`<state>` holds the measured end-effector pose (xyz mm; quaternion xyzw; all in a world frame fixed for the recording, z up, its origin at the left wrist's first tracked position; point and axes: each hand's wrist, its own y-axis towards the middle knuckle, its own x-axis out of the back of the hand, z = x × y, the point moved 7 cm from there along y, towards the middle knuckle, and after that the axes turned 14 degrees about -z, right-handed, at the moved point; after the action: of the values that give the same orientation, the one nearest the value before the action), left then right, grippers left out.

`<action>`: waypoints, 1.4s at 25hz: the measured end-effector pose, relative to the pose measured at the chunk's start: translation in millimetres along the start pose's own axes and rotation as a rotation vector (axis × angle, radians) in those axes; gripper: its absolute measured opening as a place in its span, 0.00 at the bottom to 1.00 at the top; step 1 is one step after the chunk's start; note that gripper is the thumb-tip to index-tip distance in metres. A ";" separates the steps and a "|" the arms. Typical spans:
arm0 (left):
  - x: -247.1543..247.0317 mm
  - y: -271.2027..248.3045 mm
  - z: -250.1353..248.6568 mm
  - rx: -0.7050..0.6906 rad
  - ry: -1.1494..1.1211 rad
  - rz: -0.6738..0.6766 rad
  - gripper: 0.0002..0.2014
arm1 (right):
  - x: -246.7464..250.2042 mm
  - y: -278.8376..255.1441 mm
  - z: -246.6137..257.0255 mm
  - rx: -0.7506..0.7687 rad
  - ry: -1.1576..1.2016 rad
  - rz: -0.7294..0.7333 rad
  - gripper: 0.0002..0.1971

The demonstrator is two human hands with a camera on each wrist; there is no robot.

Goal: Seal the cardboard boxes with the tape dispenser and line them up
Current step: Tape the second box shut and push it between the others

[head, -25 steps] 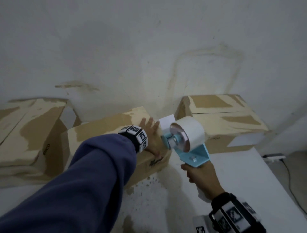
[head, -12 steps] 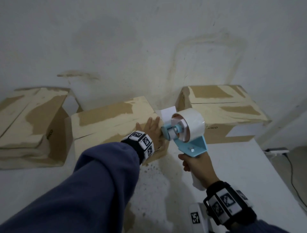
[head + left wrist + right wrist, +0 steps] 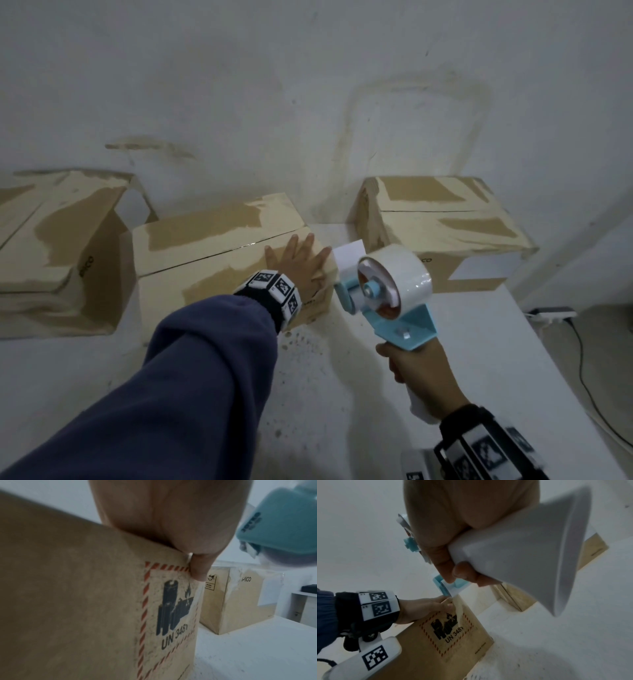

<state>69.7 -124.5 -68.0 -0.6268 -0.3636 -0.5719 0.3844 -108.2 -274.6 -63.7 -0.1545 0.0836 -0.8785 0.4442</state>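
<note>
Three worn cardboard boxes stand along the wall: a left box [image 3: 58,246], a middle box [image 3: 205,246] and a right box [image 3: 442,219]. My left hand [image 3: 297,261] lies flat with spread fingers on the right end of the middle box's top, beside its closed flap seam. The thumb [image 3: 199,568] hangs over the corner above a UN 3481 battery label [image 3: 173,608]. My right hand [image 3: 419,377] grips the white handle [image 3: 518,561] of a light blue tape dispenser [image 3: 387,294] with a white tape roll. The dispenser's head is just off the middle box's right end, near my left fingers.
The boxes sit on a white, stained table [image 3: 342,394] against a stained white wall. The left box has a raised flap [image 3: 137,202]. A gap of bare table separates the middle and right boxes. A power strip and cable [image 3: 555,313] lie on the floor past the table's right edge.
The head view has shifted, so the boxes sit higher in frame. My left hand stays on the middle box, and the dispenser stays beside its right end.
</note>
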 end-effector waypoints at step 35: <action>15.2 3.9 3.9 0.224 -0.169 -0.147 0.34 | -33.4 28.5 -47.5 -0.413 0.054 0.156 0.10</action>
<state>76.2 -122.5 -53.3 -0.5977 -0.5008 -0.4997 0.3771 -84.5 -264.1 -122.9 -0.2114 0.2852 -0.8096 0.4674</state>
